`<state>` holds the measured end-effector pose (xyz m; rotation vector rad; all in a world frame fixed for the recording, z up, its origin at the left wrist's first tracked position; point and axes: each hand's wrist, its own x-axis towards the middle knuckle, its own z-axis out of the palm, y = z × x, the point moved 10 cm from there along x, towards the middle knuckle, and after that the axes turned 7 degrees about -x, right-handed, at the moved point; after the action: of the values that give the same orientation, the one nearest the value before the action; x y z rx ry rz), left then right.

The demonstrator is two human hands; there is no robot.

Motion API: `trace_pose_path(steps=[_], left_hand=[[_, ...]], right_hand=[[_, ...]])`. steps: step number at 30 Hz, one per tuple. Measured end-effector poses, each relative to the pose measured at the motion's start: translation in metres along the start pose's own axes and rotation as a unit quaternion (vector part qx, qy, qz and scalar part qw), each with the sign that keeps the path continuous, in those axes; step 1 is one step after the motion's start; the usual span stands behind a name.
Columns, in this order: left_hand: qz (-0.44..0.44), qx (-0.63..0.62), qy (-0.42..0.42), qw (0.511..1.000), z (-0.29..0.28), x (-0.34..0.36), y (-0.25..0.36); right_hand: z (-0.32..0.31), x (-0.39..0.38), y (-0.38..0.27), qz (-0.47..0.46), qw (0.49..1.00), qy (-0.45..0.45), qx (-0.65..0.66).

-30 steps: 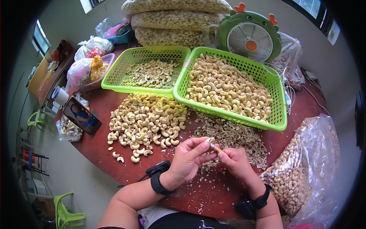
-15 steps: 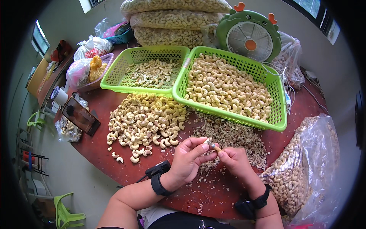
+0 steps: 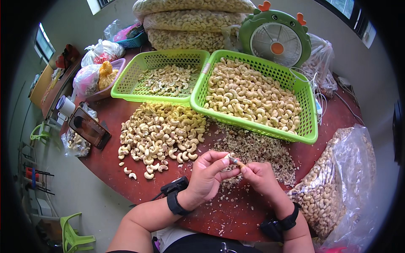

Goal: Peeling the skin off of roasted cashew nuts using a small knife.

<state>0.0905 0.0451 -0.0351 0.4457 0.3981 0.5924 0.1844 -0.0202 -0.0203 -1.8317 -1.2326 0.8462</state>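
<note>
Over the near part of the table my two hands meet. My left hand point(image 3: 206, 179) pinches a pale cashew point(image 3: 229, 156) between thumb and fingertips. My right hand point(image 3: 260, 177) is closed round the light-coloured handle of a small knife point(image 3: 238, 163), whose short blade touches or nearly touches the cashew. The blade's exact shape is too small to make out. Beyond the hands spreads a heap of brownish peeled skins and crumbs point(image 3: 261, 154). A pile of whole cashews point(image 3: 162, 130) lies to its left, partly with skin on.
Two green baskets stand behind: the left one point(image 3: 145, 99) with few nut pieces, the right one point(image 3: 253, 126) full of cashews. A bag of cashews point(image 3: 325, 189) rests at right. A phone point(image 3: 89, 127) leans at left; a green fan point(image 3: 276, 40) and stacked sacks point(image 3: 190, 21) stand at the back.
The cashew and blade have turned very slightly between my fingertips. Both hands stay in nearly the same place, and the piles and baskets look the same.
</note>
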Motion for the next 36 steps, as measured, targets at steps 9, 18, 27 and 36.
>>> trace_pose_path(steps=[9,18,27,36], left_hand=[[0.013,0.003,-0.006,1.0,-0.004,-0.002,0.004],[0.012,-0.004,-0.018,1.0,-0.003,0.0,0.003],[0.003,-0.009,-0.034,0.999,-0.001,0.0,0.004],[-0.014,-0.009,-0.009,1.0,-0.003,0.002,0.002]], right_hand=[[0.003,0.003,-0.001,0.014,1.0,-0.003,-0.003],[0.006,-0.001,0.007,0.021,0.999,-0.004,0.049],[0.006,-0.001,0.011,0.025,0.998,0.011,0.052],[0.0,-0.001,0.0,0.003,1.0,0.014,-0.005]])
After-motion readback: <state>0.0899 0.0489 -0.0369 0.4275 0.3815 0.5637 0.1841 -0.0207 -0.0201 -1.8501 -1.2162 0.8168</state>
